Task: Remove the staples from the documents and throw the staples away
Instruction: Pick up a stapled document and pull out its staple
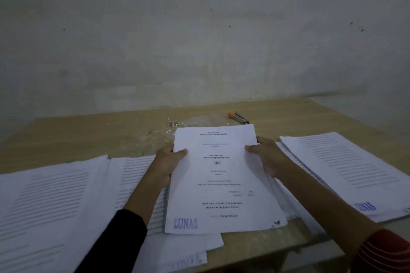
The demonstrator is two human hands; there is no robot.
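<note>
A white document [219, 179] with printed text and a blue "LUNAS" stamp is in the middle of the view, just above the other papers. My left hand [168, 162] grips its left edge, thumb on top of the page. My right hand [269, 157] grips its right edge the same way. A small dark mark sits at the document's near right corner [276, 223]; I cannot tell if it is a staple. An orange-tipped staple remover [238, 117] lies on the wooden table behind the document. Small scraps and staples [174, 124] lie scattered near it.
Stacks of printed pages cover the table's left side [51, 201] and right side [346, 170]. More sheets [188, 248] lie under the held document at the front edge. A bare wooden tabletop [88, 133] stretches to a grey wall behind.
</note>
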